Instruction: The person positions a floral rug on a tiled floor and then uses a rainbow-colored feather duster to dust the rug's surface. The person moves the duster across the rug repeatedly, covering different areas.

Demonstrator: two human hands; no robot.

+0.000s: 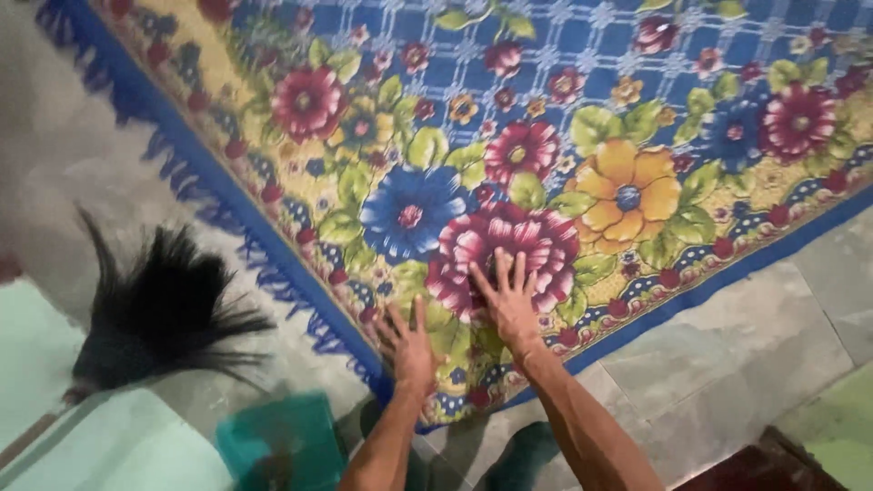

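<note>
On floral rug (546, 136): both flat hands (459, 323)

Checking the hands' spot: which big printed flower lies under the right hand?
The dark pink flower under the right hand; the blue flower and orange flower lie untouched either side.

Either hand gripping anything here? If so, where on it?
Nothing held. Both the left hand and right hand lie flat, fingers spread, on the floral rug near its corner. The black broom lies apart, untouched.
</note>
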